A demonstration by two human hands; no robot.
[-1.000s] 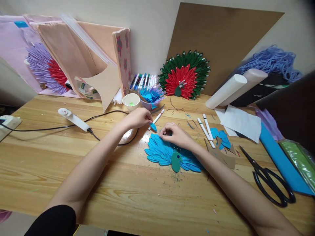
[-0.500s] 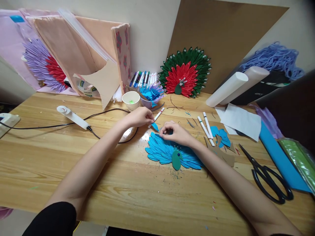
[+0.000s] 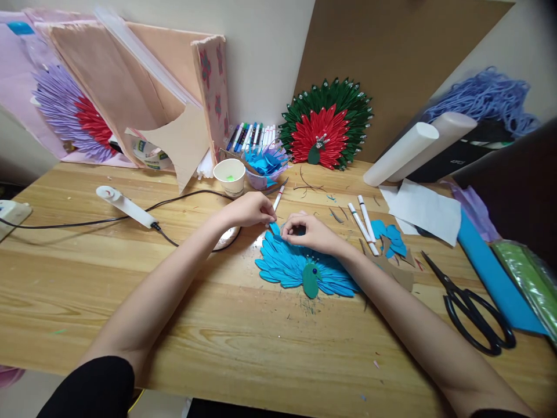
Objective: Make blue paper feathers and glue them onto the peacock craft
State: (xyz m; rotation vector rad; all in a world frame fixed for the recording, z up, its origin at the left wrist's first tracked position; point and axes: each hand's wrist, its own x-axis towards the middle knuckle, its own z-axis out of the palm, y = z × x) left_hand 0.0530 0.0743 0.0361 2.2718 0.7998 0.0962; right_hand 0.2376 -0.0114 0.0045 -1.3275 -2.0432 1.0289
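A blue paper peacock fan [image 3: 287, 267] with a green body [image 3: 310, 280] lies flat on the wooden table [image 3: 130, 273]. My left hand [image 3: 248, 209] pinches a small blue paper petal [image 3: 275, 229] at the fan's upper edge. My right hand [image 3: 311, 232] rests curled on the top of the fan, its fingertips pressed together right beside the petal. A white marker [image 3: 277, 202] lies just behind my left hand.
A white glue gun [image 3: 124, 204] with a black cord lies to the left. A paper cup [image 3: 230, 176], a bowl of blue petals [image 3: 263, 168], markers and a red-green peacock fan [image 3: 325, 132] stand behind. Two white markers [image 3: 363, 219], blue scraps and black scissors [image 3: 470, 307] lie right.
My left hand has carried the blue petal down and right until it meets the fan's top edge by my right fingertips. My right hand has barely moved.
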